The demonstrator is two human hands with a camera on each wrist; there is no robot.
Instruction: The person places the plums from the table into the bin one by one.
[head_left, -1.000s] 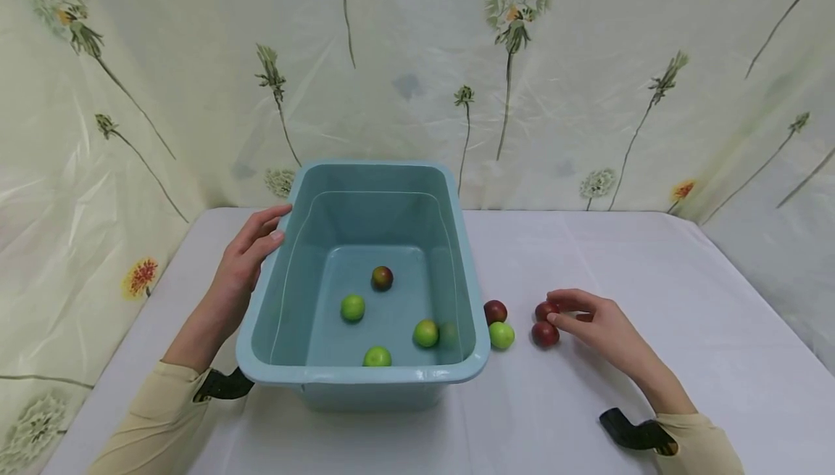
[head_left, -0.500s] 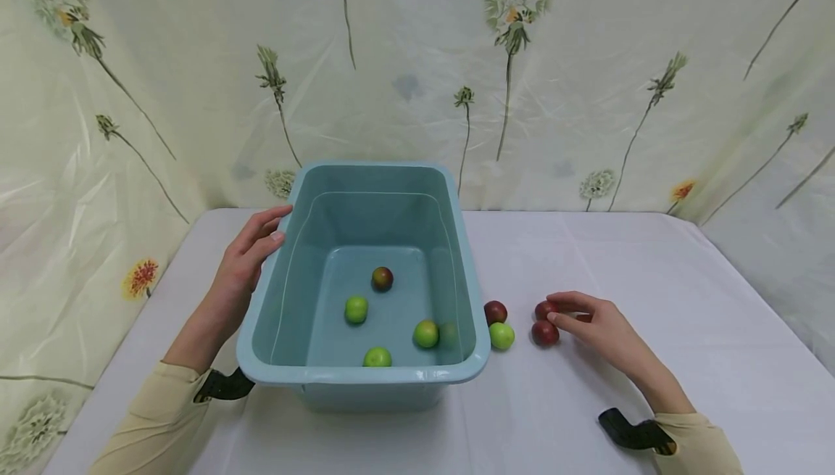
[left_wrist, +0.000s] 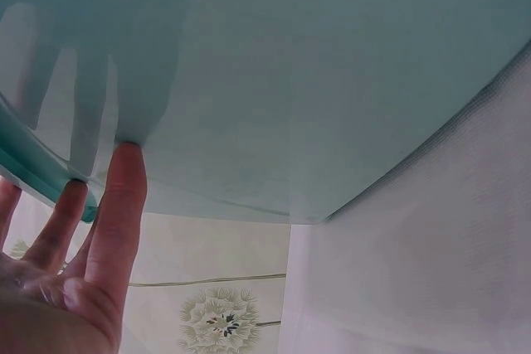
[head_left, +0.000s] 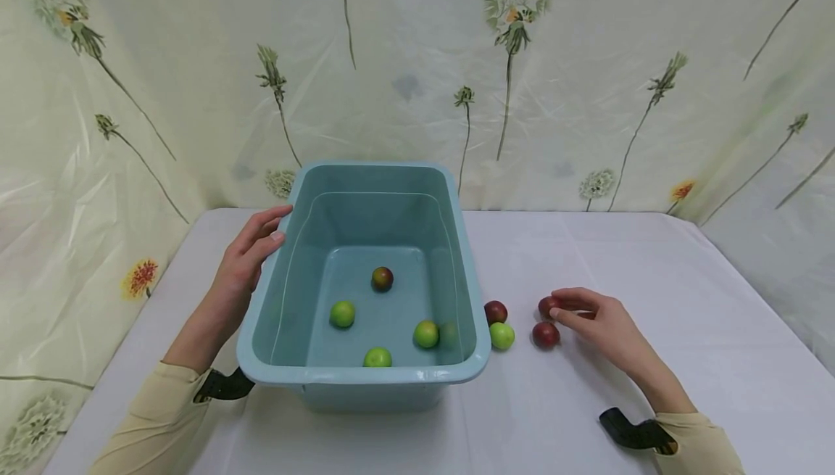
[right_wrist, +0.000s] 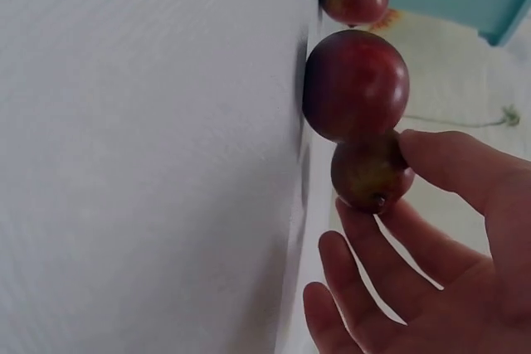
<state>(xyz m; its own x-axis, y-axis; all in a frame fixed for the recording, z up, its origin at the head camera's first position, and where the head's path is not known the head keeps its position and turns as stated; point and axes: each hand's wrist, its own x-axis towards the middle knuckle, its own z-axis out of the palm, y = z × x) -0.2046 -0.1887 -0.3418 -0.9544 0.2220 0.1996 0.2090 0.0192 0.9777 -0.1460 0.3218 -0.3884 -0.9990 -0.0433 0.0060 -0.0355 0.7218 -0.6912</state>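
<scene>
My right hand [head_left: 596, 323] pinches a dark red plum [head_left: 546, 307] between thumb and fingertips, just behind another red plum [head_left: 546, 335] on the cloth. In the right wrist view the pinched plum [right_wrist: 369, 173] shows a stem end beside the larger-looking plum [right_wrist: 357, 86]. My left hand [head_left: 246, 254] rests against the left side of a blue plastic tub [head_left: 479, 301]. In the left wrist view its straight fingers [left_wrist: 124, 205] touch the tub's outer wall. Inside the tub lie a reddish plum [head_left: 382, 278] and green ones, including one [head_left: 342, 314] at left.
Right of the tub, a red plum [head_left: 495, 312] and a green plum [head_left: 501, 336] sit close together, partly behind the rim. A white cloth [head_left: 554, 417] covers the table. Behind it hangs a dandelion-patterned curtain [head_left: 404, 112].
My right hand has shifted slightly right and back with the pinched plum, parting it from the front one. In the tub a green plum rolled a little right, then left. My left hand stays put.
</scene>
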